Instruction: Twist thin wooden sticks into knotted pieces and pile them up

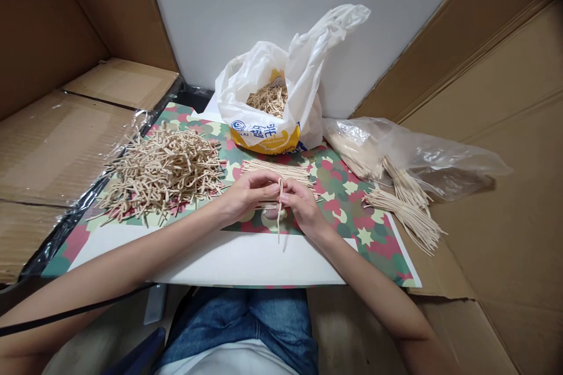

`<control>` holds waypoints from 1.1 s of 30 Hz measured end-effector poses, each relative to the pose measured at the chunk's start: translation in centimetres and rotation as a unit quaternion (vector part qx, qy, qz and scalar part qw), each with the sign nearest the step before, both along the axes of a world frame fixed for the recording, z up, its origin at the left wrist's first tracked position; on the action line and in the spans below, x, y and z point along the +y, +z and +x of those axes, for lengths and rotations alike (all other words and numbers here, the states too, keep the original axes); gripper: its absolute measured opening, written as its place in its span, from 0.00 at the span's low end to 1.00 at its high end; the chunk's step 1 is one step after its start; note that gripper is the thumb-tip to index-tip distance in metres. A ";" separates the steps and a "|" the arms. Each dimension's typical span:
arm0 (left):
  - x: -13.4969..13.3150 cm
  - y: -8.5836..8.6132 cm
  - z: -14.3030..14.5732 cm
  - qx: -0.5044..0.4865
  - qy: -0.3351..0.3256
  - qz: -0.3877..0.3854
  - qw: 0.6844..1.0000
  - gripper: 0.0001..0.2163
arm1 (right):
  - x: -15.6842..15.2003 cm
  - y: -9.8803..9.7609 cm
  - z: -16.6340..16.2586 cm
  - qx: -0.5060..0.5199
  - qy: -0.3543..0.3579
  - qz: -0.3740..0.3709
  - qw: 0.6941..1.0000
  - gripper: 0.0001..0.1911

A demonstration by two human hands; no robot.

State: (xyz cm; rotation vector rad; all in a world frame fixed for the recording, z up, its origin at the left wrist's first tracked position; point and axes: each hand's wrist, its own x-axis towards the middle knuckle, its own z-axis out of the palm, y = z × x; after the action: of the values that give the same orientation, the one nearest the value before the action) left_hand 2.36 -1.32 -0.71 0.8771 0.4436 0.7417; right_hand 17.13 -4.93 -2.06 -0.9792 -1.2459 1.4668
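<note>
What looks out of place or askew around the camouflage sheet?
Mainly the front bundle of strips at right: it juts past the edge of the camouflage sheet, ends splayed. The loose pile at left also looks tangled.

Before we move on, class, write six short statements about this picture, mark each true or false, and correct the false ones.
1. The left hand and right hand meet at a thin strand. True.
2. The loose pile lies to the right of both hands. False: it lies to their left.
3. The printed bag is tied shut. False: its mouth is open.
4. Bundles lie to the right of the hands. True.
5. The clear bag is on the right side of the scene. True.
6. The cover is one plain colour. False: it has patches of green, red and cream.
</note>
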 end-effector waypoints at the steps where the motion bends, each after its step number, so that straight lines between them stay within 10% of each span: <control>1: 0.0 -0.1 0.0 -0.001 -0.001 0.002 1.000 0.09 | 0.0 0.0 0.0 -0.005 -0.003 0.004 1.000 0.06; 11: 0.5 0.0 -0.7 -0.005 -0.049 0.001 0.999 0.06 | 0.1 0.5 0.2 0.052 0.077 -0.071 0.993 0.08; 24: 1.9 1.4 -1.9 -0.005 0.063 0.032 0.998 0.05 | 1.2 0.0 1.7 0.187 0.155 -0.193 0.951 0.08; 33: 0.7 0.4 -1.1 0.015 -0.108 -0.003 0.994 0.06 | 1.2 1.4 2.0 0.125 0.043 -0.133 0.982 0.06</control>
State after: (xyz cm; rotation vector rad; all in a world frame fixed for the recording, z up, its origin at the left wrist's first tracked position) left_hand 1.26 -0.63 -0.27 0.9158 0.3706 0.5294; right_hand 19.18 -3.76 -0.68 -0.8865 -0.9362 1.7973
